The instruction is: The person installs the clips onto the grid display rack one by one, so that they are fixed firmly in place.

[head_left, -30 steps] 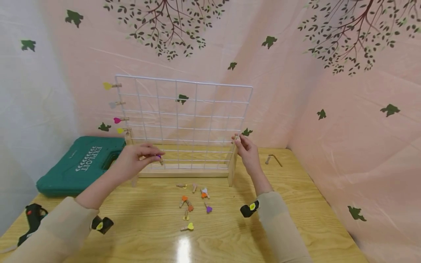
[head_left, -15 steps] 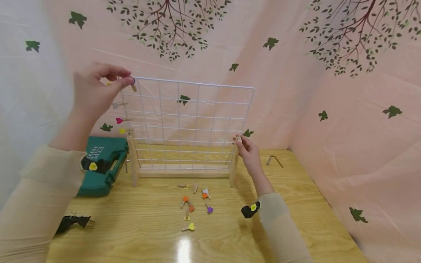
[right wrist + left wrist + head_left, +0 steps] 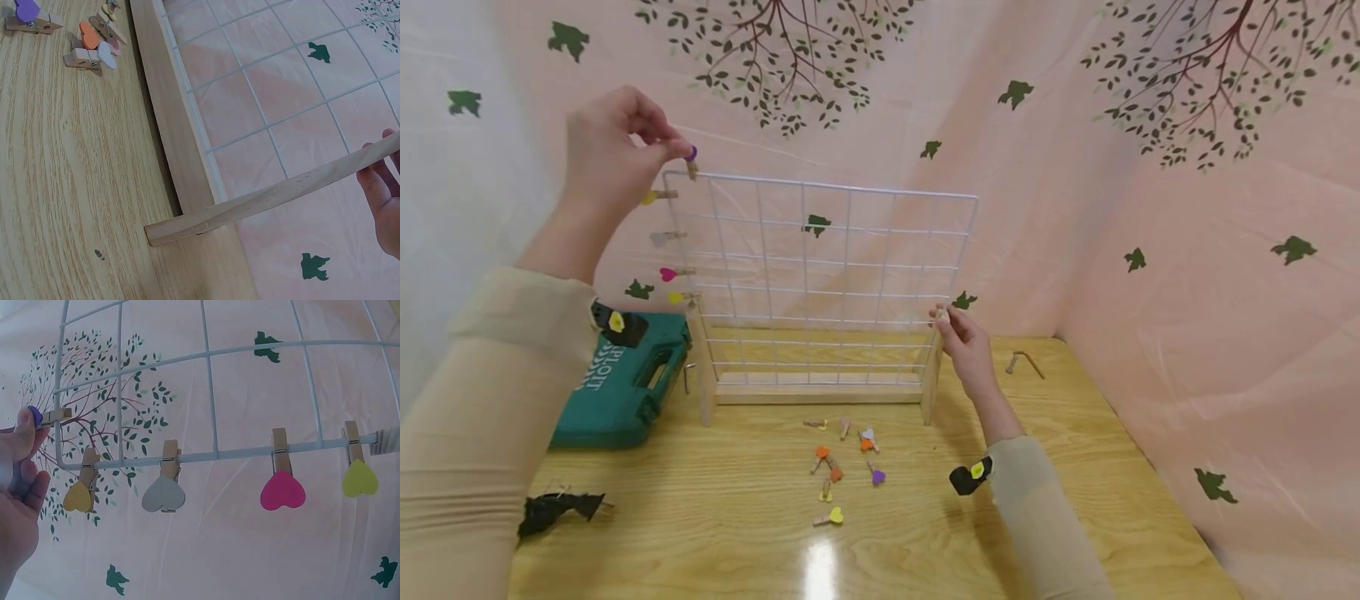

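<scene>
My left hand [image 3: 613, 158] pinches a small wooden clothespin [image 3: 692, 165] by its purple heart end. The clothespin's tip overlaps the top wire of the white wire grid [image 3: 803, 182], near the upper left corner. In the left wrist view, a yellow heart clothespin [image 3: 79, 495], a grey one [image 3: 164, 493], a pink one [image 3: 282, 489] and a yellow-green one [image 3: 360, 479] are clipped along the grid's side wire. My right hand [image 3: 967, 346] grips the top of the right wooden upright [image 3: 930, 379], as the right wrist view also shows.
Several loose heart clothespins lie in front of the stand, among them a purple one [image 3: 877, 477] and a yellow one [image 3: 833, 517]. A green case [image 3: 610, 412] sits at left, beside a black tool [image 3: 561, 510] partly behind my sleeve. A bent metal key [image 3: 1028, 364] lies at right.
My left hand has carried the purple heart clothespin from low in front of the grid up and left to its top left corner. My right hand stays at the upright.
</scene>
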Demonstrator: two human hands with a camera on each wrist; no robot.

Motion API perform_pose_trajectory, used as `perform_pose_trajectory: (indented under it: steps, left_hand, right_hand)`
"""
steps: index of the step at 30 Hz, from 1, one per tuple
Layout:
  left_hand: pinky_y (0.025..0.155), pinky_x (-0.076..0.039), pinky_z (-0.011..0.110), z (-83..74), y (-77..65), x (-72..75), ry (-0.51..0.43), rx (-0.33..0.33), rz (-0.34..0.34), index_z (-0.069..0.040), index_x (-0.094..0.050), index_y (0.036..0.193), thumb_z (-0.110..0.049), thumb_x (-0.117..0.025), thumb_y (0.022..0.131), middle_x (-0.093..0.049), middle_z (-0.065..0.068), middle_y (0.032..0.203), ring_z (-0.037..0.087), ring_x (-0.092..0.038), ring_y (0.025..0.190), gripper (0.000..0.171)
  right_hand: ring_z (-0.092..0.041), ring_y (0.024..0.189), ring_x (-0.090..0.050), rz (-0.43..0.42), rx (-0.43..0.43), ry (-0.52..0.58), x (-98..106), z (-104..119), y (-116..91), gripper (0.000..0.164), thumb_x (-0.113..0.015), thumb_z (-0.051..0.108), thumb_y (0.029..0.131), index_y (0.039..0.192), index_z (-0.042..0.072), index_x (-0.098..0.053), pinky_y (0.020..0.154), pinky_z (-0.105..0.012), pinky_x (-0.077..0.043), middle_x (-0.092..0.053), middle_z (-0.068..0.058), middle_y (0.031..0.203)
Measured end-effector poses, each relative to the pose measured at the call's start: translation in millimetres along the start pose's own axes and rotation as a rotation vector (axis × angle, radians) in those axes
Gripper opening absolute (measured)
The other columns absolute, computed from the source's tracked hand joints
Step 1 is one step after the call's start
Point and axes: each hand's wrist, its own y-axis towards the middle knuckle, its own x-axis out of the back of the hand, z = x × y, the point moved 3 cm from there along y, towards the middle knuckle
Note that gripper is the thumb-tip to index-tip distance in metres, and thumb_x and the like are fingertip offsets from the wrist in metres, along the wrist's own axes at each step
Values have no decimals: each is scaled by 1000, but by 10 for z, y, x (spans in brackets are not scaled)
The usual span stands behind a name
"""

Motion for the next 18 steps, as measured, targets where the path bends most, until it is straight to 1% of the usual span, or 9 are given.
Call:
perform_pose_trajectory:
  steps: [3, 5, 6, 8, 11, 13, 15, 16, 18]
  left_hand:
    - [81, -35, 17, 26, -7, -37, 21, 2, 32, -6, -53, 93, -28, -62, 81, -64, -6, 87, -3, -49, 79, 27]
    - [86, -34, 19, 23, -19, -49, 29, -3, 43, -4, -53, 97, -30, -61, 82, -63, -5, 92, 3, -50, 89, 31]
    - [89, -32, 19, 13, -28, -50, 31, -3, 44, -5, -53, 99, -32, -61, 82, -61, -6, 94, 6, -49, 95, 33]
    - [94, -29, 20, -37, -64, -41, 31, -27, 29, -3, -54, 103, -33, -60, 82, -58, -4, 100, 10, -45, 103, 37]
    - [92, -30, 18, -177, -164, -35, 26, -127, -21, -2, -57, 101, -31, -60, 83, -56, 0, 104, 13, -42, 105, 35]
    - [86, -31, 17, -290, -273, -60, 14, -223, -35, 0, -58, 97, -27, -63, 82, -58, 4, 105, 14, -43, 101, 32]
    - [84, -33, 19, -387, -398, -112, -2, -300, -23, 0, -59, 94, -23, -66, 80, -60, 6, 103, 15, -45, 98, 28]
    - [83, -33, 21, -422, -464, -149, -13, -324, -7, 0, -60, 93, -22, -67, 78, -60, 6, 103, 16, -45, 98, 27]
    - [84, -34, 27, -477, -606, -228, -41, -348, 45, -1, -60, 92, -20, -70, 76, -60, 6, 104, 18, -46, 100, 26]
  right_hand:
    - [-39, 114, -46, -6, -1, 4, 2, 11, 6, 39, -49, 16, 92, 128, 2, -46, 85, -34, -46, -51, -21, 123]
    - [-38, 114, -46, -11, 1, -1, 3, 17, 11, 39, -49, 16, 92, 128, 2, -47, 85, -34, -46, -52, -21, 122]
    - [-38, 114, -46, -11, 3, -6, 3, 20, 13, 39, -49, 16, 92, 128, 1, -47, 85, -34, -46, -52, -21, 122]
    - [-37, 114, -46, -7, 4, -20, 1, 25, 15, 39, -49, 16, 92, 128, 2, -46, 84, -32, -47, -52, -20, 123]
    - [-38, 114, -45, 3, 0, -28, 0, 27, 12, 39, -49, 17, 92, 128, 3, -46, 84, -31, -47, -52, -19, 123]
    - [-38, 114, -45, 4, -4, -21, 1, 23, 12, 38, -49, 16, 92, 128, 4, -47, 84, -31, -47, -52, -19, 123]
    - [-36, 114, -46, 1, -8, -28, 5, 20, 9, 38, -49, 17, 92, 128, 5, -48, 84, -31, -47, -52, -18, 123]
    - [-35, 114, -47, -1, -10, -26, 7, 18, 9, 38, -49, 16, 92, 127, 5, -48, 84, -32, -47, -53, -18, 123]
    - [-34, 114, -47, -3, -12, -26, 11, 15, 10, 38, -49, 16, 92, 128, 4, -48, 85, -33, -47, -52, -18, 123]
